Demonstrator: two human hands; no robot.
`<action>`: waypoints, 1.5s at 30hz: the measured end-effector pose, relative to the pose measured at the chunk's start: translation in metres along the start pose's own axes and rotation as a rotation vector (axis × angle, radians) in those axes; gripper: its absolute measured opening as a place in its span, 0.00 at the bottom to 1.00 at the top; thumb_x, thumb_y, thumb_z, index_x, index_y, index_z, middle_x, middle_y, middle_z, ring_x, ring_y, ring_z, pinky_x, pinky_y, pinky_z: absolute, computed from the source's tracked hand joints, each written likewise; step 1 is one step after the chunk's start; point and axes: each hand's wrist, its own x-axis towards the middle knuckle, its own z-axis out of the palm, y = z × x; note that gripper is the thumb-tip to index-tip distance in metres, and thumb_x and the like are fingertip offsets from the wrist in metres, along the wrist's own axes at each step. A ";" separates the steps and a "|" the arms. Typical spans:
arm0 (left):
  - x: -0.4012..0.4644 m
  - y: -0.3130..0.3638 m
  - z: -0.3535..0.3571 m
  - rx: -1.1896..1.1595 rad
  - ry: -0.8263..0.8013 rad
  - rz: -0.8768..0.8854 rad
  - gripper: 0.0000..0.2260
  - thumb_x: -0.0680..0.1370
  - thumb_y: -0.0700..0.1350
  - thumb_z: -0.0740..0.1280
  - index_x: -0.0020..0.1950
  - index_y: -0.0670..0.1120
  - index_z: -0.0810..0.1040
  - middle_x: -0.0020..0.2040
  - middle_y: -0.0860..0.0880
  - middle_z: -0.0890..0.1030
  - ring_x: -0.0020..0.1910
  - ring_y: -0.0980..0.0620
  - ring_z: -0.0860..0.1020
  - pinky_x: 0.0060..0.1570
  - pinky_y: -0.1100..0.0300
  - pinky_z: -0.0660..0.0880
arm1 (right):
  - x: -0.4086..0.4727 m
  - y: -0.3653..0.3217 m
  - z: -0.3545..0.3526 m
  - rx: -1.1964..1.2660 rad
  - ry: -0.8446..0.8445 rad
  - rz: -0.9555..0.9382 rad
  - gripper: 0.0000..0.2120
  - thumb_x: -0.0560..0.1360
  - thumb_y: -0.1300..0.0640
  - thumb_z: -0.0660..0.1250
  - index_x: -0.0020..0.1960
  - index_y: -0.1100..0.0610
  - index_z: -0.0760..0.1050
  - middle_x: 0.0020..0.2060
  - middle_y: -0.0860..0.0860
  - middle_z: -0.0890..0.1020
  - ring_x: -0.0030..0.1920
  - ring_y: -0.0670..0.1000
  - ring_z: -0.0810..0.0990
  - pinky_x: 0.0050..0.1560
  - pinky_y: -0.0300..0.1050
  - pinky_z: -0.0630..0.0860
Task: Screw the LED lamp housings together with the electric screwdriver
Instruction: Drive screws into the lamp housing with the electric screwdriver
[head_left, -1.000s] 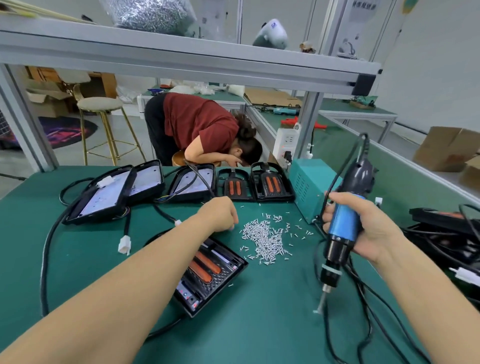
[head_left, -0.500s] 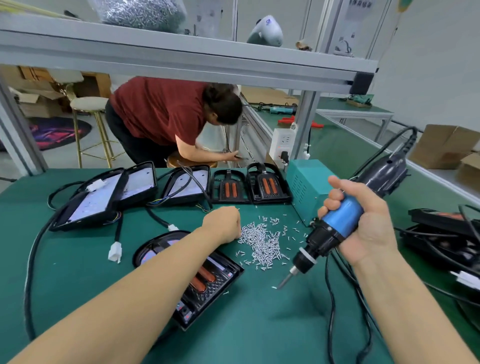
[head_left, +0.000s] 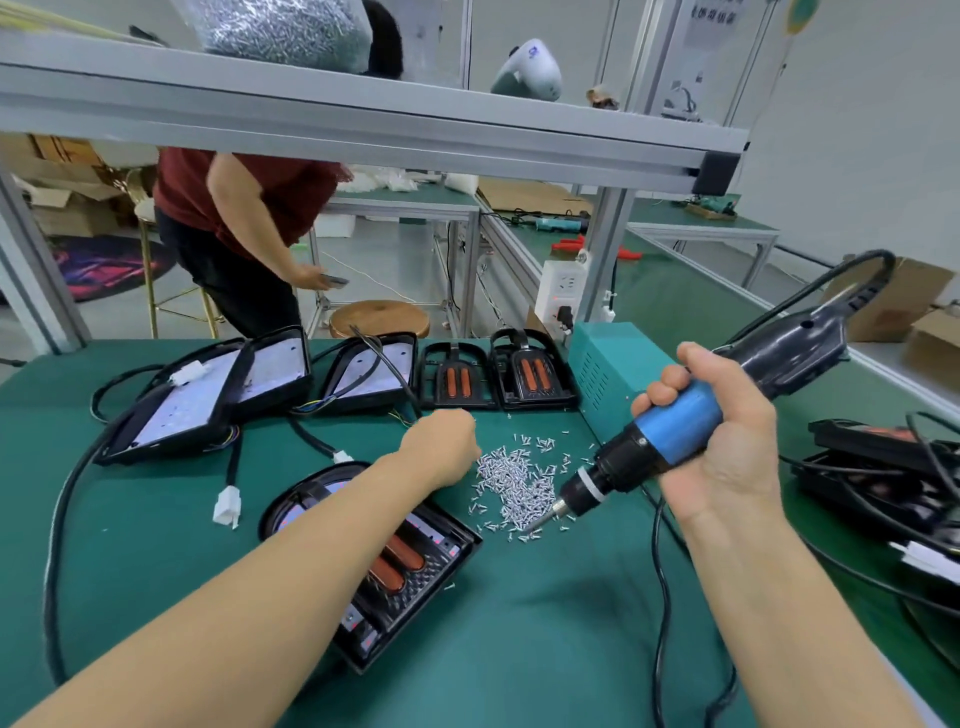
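The right hand (head_left: 722, 447) now holds the electric screwdriver (head_left: 691, 421) steeply tilted, no longer upright as 1 second ago, its bit lowered into the near edge of the screw pile (head_left: 514, 483). Behind the counter (head_left: 519, 649), the person in the red shirt (head_left: 244, 208) has risen from a bent-over posture and stands.

Bare mat (head_left: 545, 639) open near side of screw pile (head_left: 514, 483); lamp housing (head_left: 395, 566) blocks left, teal box (head_left: 608, 374) behind, cables (head_left: 660, 597) right.
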 end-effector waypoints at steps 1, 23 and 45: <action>-0.003 -0.002 -0.005 -0.169 0.013 -0.014 0.09 0.79 0.40 0.63 0.40 0.40 0.76 0.42 0.41 0.83 0.39 0.45 0.81 0.41 0.56 0.79 | 0.000 0.000 0.000 0.025 0.009 -0.008 0.05 0.76 0.62 0.63 0.42 0.56 0.72 0.27 0.48 0.73 0.26 0.45 0.71 0.32 0.36 0.73; -0.098 -0.031 -0.036 -0.702 0.217 0.026 0.08 0.71 0.36 0.72 0.36 0.49 0.83 0.30 0.55 0.80 0.29 0.61 0.75 0.34 0.69 0.71 | -0.008 0.026 0.041 0.220 0.029 -0.052 0.08 0.77 0.60 0.63 0.39 0.55 0.69 0.27 0.46 0.73 0.25 0.44 0.71 0.32 0.35 0.72; -0.108 -0.021 -0.031 -0.926 0.173 0.202 0.08 0.69 0.41 0.75 0.40 0.55 0.86 0.38 0.47 0.83 0.35 0.54 0.74 0.42 0.59 0.71 | -0.001 0.016 0.033 0.251 0.083 -0.050 0.09 0.75 0.61 0.64 0.37 0.55 0.69 0.27 0.47 0.73 0.26 0.45 0.71 0.32 0.37 0.72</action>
